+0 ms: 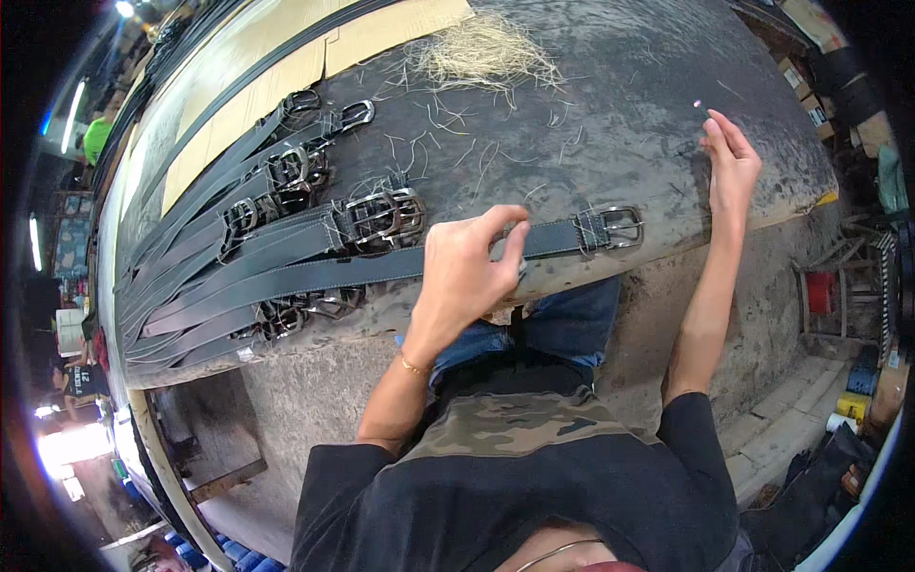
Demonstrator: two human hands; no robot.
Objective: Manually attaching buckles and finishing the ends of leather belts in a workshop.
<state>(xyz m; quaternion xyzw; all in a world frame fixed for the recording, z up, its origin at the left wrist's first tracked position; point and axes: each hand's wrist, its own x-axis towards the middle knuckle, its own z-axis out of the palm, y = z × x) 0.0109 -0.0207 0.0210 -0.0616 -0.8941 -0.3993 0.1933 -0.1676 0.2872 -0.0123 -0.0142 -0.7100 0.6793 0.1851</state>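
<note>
in the head view, we see the left hand [474, 262] curled over one belt [381, 270], thumb and forefinger nearly closing a ring; whether it presses the leather, we cannot tell. the right hand [732, 167] pinches narrowly on one small thing [699, 104], bright-tipped and too tiny to identify. we count one buckle [624, 227] on this belt, lying along the table [658, 143] edge, and one heap of strands [486, 55]; the other belts [276, 234] overlap too much to count. the left elbow is bent; the right forearm slants up, wrist raised.
</note>
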